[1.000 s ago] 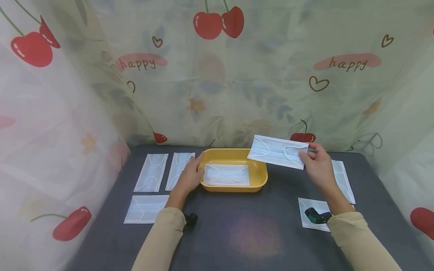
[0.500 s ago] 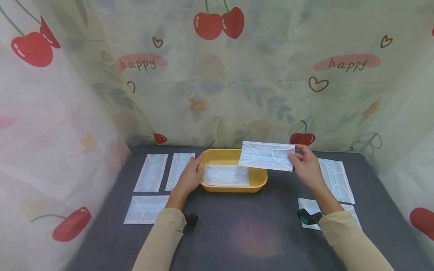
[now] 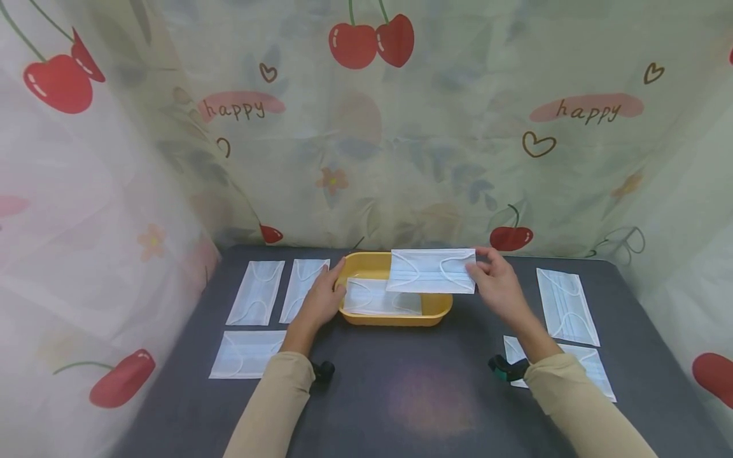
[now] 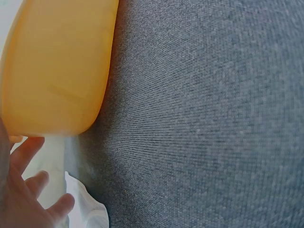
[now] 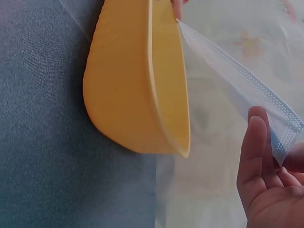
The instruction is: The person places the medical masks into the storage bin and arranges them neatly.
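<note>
In the head view my right hand (image 3: 497, 280) pinches one end of a pale blue face mask (image 3: 429, 272) with white ear loops. This mask is held tilted above the right part of a yellow plastic tray (image 3: 395, 320). Another mask (image 3: 366, 302) lies inside the tray, partly covered by the held one. From the right wrist, the held mask (image 5: 237, 76) appears edge-on beside the tray's rim (image 5: 152, 66). My left hand (image 3: 317, 299) rests against the tray's left end, its fingers spread in the left wrist view; the thumb's contact is mostly hidden there.
Flat on the dark table (image 3: 401, 394) at left lie an outer mask (image 3: 255, 292), an inner mask (image 3: 300, 286) and a front mask (image 3: 243, 356). At right lie a back mask (image 3: 567, 305) and a front mask (image 3: 590, 369). A printed curtain (image 3: 366, 159) hangs behind.
My right hand has carried the mask left and slightly down, from beyond the tray's right end to above the tray. The left hand and the tray have stayed in place.
</note>
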